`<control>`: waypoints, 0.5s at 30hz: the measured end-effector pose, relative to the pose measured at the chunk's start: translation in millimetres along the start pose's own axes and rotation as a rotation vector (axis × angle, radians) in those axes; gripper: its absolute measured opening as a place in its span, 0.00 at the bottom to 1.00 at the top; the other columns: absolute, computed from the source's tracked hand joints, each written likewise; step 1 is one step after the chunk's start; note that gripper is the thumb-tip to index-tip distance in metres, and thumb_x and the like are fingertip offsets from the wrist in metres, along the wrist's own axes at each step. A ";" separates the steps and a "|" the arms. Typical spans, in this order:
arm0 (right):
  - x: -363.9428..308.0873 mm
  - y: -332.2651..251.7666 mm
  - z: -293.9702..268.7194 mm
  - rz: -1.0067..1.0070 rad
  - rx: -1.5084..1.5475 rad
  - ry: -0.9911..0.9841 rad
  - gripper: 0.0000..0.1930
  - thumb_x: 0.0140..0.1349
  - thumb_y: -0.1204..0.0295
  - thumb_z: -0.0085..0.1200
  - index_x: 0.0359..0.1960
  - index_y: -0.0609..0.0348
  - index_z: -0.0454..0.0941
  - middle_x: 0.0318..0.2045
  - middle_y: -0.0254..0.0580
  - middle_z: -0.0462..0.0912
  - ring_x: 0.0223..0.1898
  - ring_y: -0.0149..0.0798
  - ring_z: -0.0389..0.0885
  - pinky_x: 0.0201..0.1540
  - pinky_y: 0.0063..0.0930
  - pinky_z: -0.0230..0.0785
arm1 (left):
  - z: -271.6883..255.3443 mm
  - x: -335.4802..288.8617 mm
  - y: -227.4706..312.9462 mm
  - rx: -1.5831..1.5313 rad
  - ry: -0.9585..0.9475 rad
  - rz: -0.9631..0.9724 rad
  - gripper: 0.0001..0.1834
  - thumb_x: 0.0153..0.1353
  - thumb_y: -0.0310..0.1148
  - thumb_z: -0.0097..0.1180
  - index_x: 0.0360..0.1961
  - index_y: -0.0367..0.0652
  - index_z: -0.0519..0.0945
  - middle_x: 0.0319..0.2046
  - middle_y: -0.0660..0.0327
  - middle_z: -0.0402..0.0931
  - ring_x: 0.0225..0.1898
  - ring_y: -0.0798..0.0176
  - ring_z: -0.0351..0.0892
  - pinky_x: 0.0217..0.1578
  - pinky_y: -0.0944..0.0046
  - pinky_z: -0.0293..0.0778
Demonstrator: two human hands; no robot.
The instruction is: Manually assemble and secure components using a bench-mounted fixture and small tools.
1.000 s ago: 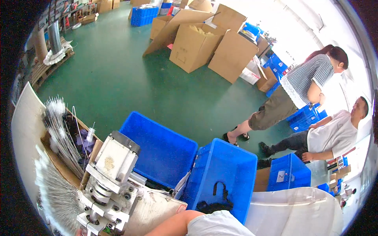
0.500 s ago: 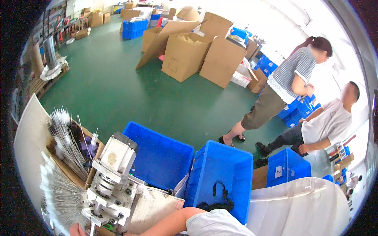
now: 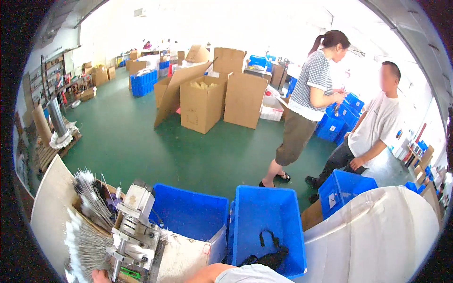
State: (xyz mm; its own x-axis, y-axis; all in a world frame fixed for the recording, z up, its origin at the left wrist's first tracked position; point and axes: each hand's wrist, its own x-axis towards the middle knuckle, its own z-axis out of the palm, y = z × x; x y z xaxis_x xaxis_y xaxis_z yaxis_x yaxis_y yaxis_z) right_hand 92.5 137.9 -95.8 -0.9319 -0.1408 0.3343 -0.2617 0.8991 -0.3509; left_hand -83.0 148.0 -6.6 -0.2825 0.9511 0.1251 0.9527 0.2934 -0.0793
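Only a small part of my left hand shows, at the bottom edge beside the base of a small grey-and-white metal machine. Whether it holds anything is hidden. My left forearm and white sleeve run along the bottom edge. My right hand is out of the picture. Bundles of thin grey wires with white tips lie in a cardboard box left of the machine.
Two blue bins stand behind the machine, one empty and one holding a black strap. A white cover lies at right. One person stands and another sits by blue crates. Cardboard boxes stand on the green floor.
The view has tilted up and shows more of the far room. The machine and bins sit lower in the picture. My left hand stays at the machine's base.
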 end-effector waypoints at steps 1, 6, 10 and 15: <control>2.2 -0.8 -1.3 0.036 0.003 0.023 0.16 0.55 0.61 0.45 0.25 0.61 0.78 0.27 0.53 0.77 0.34 0.53 0.77 0.33 0.46 0.69 | -0.6 1.3 0.1 -0.002 -0.012 -0.014 0.11 0.52 0.28 0.49 0.35 0.37 0.80 0.32 0.47 0.76 0.35 0.46 0.74 0.39 0.53 0.70; 7.5 2.1 6.4 -0.003 0.034 0.036 0.13 0.52 0.64 0.46 0.23 0.61 0.79 0.26 0.54 0.78 0.31 0.53 0.77 0.31 0.45 0.70 | -5.1 3.8 2.1 -0.159 0.022 -0.128 0.11 0.53 0.27 0.48 0.34 0.33 0.79 0.30 0.43 0.76 0.34 0.43 0.75 0.38 0.51 0.70; 13.0 -8.5 -13.3 0.051 -0.022 -0.046 0.12 0.50 0.65 0.48 0.22 0.61 0.79 0.24 0.52 0.79 0.28 0.51 0.78 0.28 0.44 0.70 | -8.8 -7.2 0.7 -0.123 -0.016 -0.016 0.15 0.55 0.31 0.48 0.41 0.34 0.77 0.38 0.43 0.75 0.41 0.41 0.72 0.44 0.52 0.68; 10.4 -16.3 -43.2 0.062 -0.104 -0.016 0.12 0.51 0.67 0.47 0.22 0.62 0.80 0.23 0.52 0.79 0.27 0.50 0.78 0.26 0.42 0.69 | -44.8 -41.0 7.1 -0.307 0.169 -0.020 0.18 0.58 0.37 0.49 0.44 0.34 0.76 0.40 0.46 0.75 0.45 0.44 0.70 0.48 0.53 0.66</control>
State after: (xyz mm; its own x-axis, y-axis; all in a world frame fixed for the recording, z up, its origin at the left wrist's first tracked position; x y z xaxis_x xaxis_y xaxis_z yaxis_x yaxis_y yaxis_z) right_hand 97.8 139.7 -48.8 -0.9497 -0.0892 0.3002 -0.1764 0.9445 -0.2773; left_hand -59.6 106.7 32.0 -0.3036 0.9084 0.2874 0.9436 0.2448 0.2228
